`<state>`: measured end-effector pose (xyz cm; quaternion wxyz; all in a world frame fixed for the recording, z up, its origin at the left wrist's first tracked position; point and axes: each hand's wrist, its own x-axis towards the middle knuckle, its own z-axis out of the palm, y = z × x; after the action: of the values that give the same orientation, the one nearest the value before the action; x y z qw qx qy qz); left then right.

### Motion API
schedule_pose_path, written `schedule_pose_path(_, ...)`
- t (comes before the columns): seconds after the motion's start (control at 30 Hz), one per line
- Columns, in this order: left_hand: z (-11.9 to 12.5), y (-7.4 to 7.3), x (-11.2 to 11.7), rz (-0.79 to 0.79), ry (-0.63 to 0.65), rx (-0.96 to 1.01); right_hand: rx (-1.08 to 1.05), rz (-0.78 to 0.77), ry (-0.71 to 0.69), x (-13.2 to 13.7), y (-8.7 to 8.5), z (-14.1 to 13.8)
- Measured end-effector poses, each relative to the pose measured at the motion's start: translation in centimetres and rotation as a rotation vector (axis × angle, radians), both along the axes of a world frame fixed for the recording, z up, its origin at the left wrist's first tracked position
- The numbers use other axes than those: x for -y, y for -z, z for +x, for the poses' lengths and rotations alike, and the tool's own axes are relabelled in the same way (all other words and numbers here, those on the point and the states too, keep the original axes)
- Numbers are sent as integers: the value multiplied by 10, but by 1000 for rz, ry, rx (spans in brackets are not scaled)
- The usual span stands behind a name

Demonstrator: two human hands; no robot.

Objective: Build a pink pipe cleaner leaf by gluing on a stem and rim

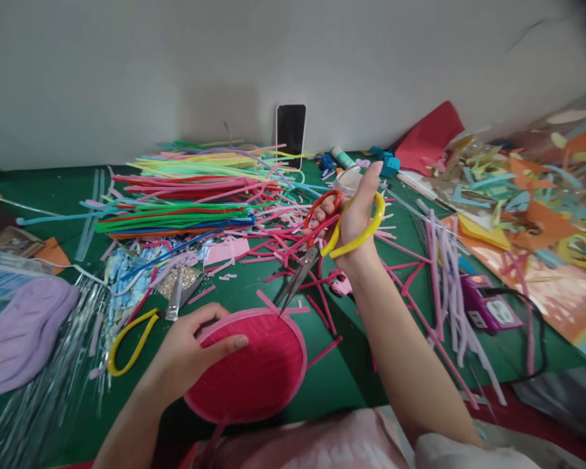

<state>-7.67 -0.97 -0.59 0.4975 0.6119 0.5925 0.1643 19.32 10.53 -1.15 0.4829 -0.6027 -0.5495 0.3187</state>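
My left hand (190,348) rests on a round pink disc (256,371) with a lighter pink rim, thumb across its top and fingers curled over its near-left edge. My right hand (354,215) is raised above the green table and holds a pair of scissors (317,251) with one red and one yellow loop handle. Their blades point down toward the far edge of the disc. Pink strip offcuts (283,260) lie around the blade tips.
A heap of coloured pipe cleaners (190,195) fills the far middle. A second pair of yellow-handled scissors (141,329) lies left of the disc. A phone (290,133) leans on the wall. A purple glue gun (488,306) and paper scraps (532,208) lie right.
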Motion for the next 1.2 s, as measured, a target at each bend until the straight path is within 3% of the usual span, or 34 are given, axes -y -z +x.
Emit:
schedule_pose_path(0.1, 1, 0, 0, -1, -1, -1, 106, 25, -4, -1, -1, -1)
schedule_pose_path(0.2, 0, 1, 1, 3, -2, -1, 80, 16, 19, -1, -4, -3)
schedule_pose_path(0.43, -2, 2, 2, 13, -1, -15, -268, -128, 29, 2, -17, -10)
schedule_pose_path(0.7, 0, 5, 3, 17, -23, 4, -620, -295, 130, 8, -32, -25)
schedule_pose_path(0.83, 1, 6, 4, 20, -50, 38, -757, -365, 116, 2, -30, -30)
schedule_pose_path(0.93, 3, 9, 4, -33, -109, 32, -661, -394, 98, -12, -17, -36)
schedule_pose_path(1.07, 3, 22, 2, -124, -200, 87, -163, -424, 74, -35, 5, -51)
schedule_pose_path(1.2, 1, 36, 0, -167, -273, 165, 56, -436, 103, -51, 18, -66)
